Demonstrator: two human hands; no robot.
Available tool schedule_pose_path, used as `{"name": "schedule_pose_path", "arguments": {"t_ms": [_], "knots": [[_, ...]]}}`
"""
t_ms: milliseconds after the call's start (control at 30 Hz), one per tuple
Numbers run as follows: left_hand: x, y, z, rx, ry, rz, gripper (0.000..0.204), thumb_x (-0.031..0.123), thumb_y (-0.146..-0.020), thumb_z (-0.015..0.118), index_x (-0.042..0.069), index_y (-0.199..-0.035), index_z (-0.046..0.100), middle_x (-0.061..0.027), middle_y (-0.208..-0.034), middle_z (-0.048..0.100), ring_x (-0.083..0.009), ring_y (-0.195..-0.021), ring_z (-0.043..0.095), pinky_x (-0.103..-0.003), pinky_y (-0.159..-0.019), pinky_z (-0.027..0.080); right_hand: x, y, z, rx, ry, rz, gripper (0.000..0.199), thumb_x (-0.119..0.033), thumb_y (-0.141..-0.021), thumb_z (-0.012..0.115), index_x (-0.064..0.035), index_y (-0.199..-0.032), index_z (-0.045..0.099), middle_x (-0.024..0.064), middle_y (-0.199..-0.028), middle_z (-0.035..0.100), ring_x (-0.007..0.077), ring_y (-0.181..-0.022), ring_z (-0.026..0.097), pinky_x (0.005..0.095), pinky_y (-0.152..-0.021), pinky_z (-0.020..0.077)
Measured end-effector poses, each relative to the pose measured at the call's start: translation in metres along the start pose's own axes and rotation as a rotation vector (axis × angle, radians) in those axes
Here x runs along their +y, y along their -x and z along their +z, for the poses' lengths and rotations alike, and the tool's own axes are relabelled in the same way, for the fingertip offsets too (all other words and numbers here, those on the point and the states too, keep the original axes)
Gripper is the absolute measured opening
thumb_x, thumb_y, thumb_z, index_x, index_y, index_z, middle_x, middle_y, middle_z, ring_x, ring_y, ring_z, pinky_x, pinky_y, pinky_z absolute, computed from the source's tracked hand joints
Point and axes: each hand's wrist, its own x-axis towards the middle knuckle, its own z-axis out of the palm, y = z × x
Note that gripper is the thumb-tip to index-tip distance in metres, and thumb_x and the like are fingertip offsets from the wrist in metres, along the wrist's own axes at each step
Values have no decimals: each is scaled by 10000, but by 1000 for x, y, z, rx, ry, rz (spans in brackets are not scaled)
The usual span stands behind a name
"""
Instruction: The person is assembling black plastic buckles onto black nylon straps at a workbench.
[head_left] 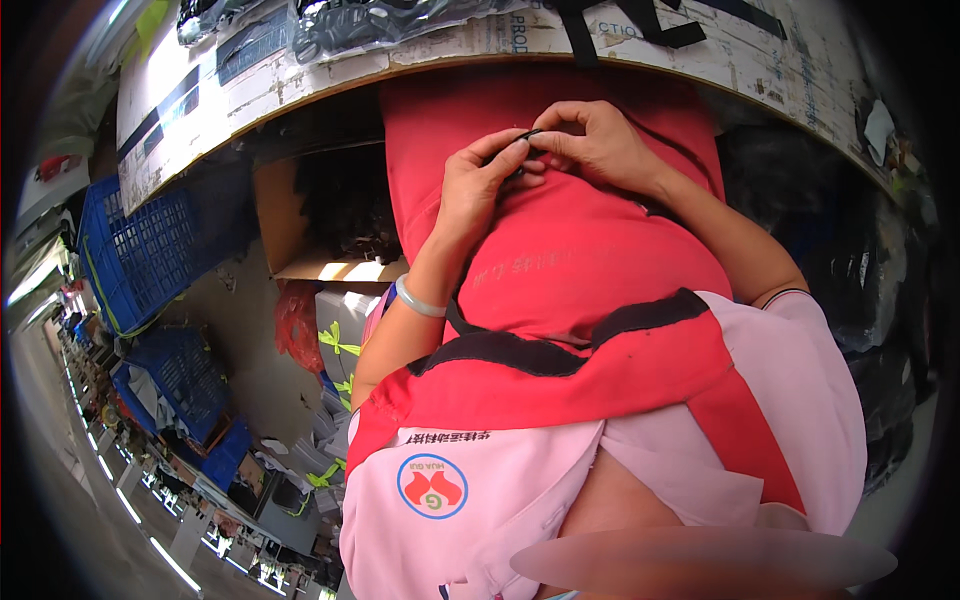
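Over the red apron on my lap, my two hands meet just below the table edge. My left hand is closed, its thumb and forefinger pinching a small thin black strip. From the other side, the bent fingers and thumb of my right hand grip the same strip. Part of a dark piece also shows under the left fingers. Most of the strip is hidden by fingertips, so its exact kind cannot be made out.
A worn white worktable spans the top, bearing black straps and a clear plastic bag of dark items. An open cardboard box stands beneath at left, near a blue crate. Dark plastic bags lie at right.
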Motion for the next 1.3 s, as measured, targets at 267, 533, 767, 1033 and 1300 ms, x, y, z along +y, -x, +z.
{"name": "schedule_pose_path", "arguments": {"t_ms": [267, 533, 767, 1033, 1300], "knots": [[14, -7, -7, -94, -359, -62, 202, 201, -933, 630, 0, -952, 642, -39, -715, 605, -105, -545, 556, -227, -477, 449, -35, -3, -48, 338, 923, -758, 288, -78, -787, 703, -106, -1069, 652, 55, -1030, 593, 249, -945, 594, 351, -850, 492], [18, -21, -10, -53, -10, -53, 210, 215, -948, 594, 7, -961, 621, -59, -729, 589, -135, -570, 546, -257, -504, 445, -21, -12, -49, 276, 717, -775, 249, 33, -804, 666, -75, -1029, 673, 54, -1055, 570, 165, -912, 586, 263, -736, 478], [24, -8, 6, 6, -208, 239, 257, 140, -924, 632, -39, -1108, 643, -52, -764, 630, -84, -576, 548, -209, -441, 401, -48, 5, -9, 38, 80, -118, 149, -146, -944, 596, -14, -1010, 616, 5, -696, 595, 58, -551, 552, 200, -495, 429], [17, -6, 10, 23, -361, 406, 206, 81, -912, 644, -37, -1077, 674, -28, -779, 648, -61, -543, 527, -184, -458, 391, -35, -8, -11, -72, -76, 104, 266, -301, -952, 593, -54, -866, 644, -33, -580, 547, 22, -478, 481, 176, -430, 322], [11, -17, 4, 71, -913, 972, 185, 5, -801, 713, -5, -984, 682, -92, -707, 604, -143, -602, 554, -264, -543, 432, -32, -13, -9, -96, -232, 82, 253, -303, -940, 621, -58, -881, 648, -47, -618, 556, 7, -510, 448, 168, -456, 315]]}}
